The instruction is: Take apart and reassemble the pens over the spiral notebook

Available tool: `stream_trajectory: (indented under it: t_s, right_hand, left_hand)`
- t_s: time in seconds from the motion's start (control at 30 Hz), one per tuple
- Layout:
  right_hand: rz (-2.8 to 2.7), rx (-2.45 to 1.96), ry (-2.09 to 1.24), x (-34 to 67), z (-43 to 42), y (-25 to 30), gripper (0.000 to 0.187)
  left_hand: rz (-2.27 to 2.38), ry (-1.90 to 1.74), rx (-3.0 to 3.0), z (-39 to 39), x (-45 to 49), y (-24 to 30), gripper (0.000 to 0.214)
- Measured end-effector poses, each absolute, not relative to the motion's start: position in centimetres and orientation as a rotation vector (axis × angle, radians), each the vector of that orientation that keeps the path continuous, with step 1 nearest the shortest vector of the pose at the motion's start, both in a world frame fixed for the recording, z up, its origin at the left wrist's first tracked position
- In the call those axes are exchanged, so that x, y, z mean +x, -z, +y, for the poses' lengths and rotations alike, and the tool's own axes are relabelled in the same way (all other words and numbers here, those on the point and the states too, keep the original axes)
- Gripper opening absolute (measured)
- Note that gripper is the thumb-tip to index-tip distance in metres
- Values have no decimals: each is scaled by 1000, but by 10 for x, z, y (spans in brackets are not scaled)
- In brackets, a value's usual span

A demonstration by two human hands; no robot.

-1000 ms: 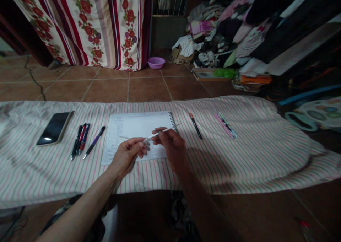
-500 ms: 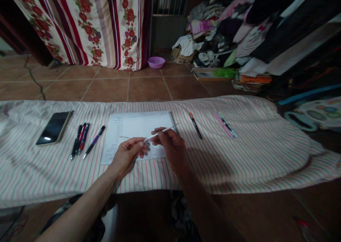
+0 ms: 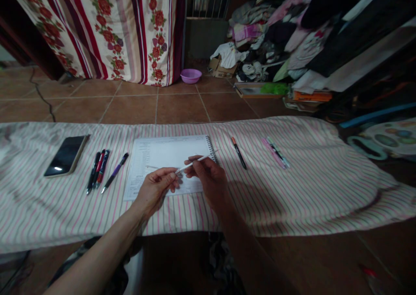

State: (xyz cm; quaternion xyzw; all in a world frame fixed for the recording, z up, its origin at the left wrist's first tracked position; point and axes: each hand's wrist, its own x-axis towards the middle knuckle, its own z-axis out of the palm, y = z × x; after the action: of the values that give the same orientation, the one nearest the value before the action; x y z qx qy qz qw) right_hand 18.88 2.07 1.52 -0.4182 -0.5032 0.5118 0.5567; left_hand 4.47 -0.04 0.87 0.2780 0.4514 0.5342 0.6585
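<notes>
the left hand (image 3: 159, 183) pinches one end of a slim white pen-like stick (image 3: 186, 166) between thumb and forefinger; the right hand (image 3: 212, 176) grips it further along, fingers curled. the stick slants up to the right over a white spiral-bound notebook (image 3: 175, 151). both bare forearms angle inward across a striped cloth (image 3: 312, 178), a black-and-purple pen (image 3: 115, 174) lying left, a black-and-orange pen (image 3: 239, 153) right.

Dim light; brown tiled floor (image 3: 133, 108); striped floral curtain (image 3: 125, 35); barred opening (image 3: 208, 1).
</notes>
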Motion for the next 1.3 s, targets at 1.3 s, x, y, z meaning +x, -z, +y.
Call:
stream_trajectory:
  t_s: [1.3]
  right_hand:
    - [-1269,-1053,-1157,184,16,-16,11]
  left_hand:
    - [1022,-1237,605,-3,47,-5,17]
